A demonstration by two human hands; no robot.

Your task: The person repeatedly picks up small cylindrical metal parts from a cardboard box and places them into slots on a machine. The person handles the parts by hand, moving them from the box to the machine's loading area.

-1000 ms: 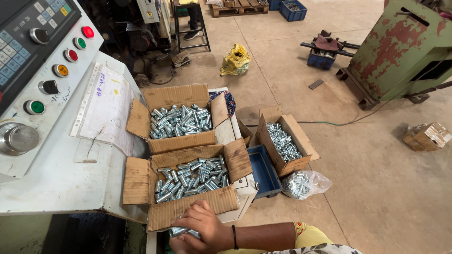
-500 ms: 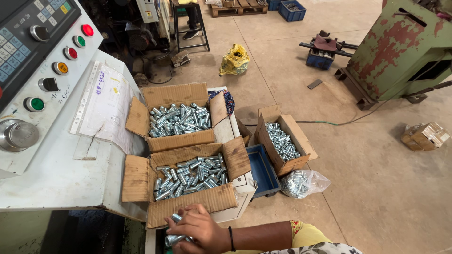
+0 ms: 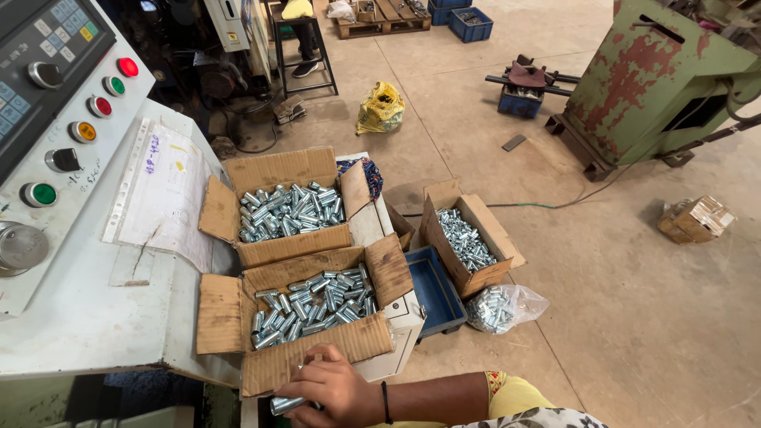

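My hand [image 3: 337, 388] closes on a shiny metal cylinder [image 3: 284, 405], probably my right. Just above it an open cardboard box [image 3: 313, 361] of the same cylinders rests on the white worktop [image 3: 87, 317]; a second box [image 3: 289, 212] sits beyond.

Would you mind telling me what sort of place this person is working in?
Most likely a metalworking shop or small factory. A machine control panel with coloured push-buttons stands at the left, open cardboard boxes hold shiny metal cylinders, and a rusted green machine sits on the bare concrete floor. One hand holds a metal cylinder.
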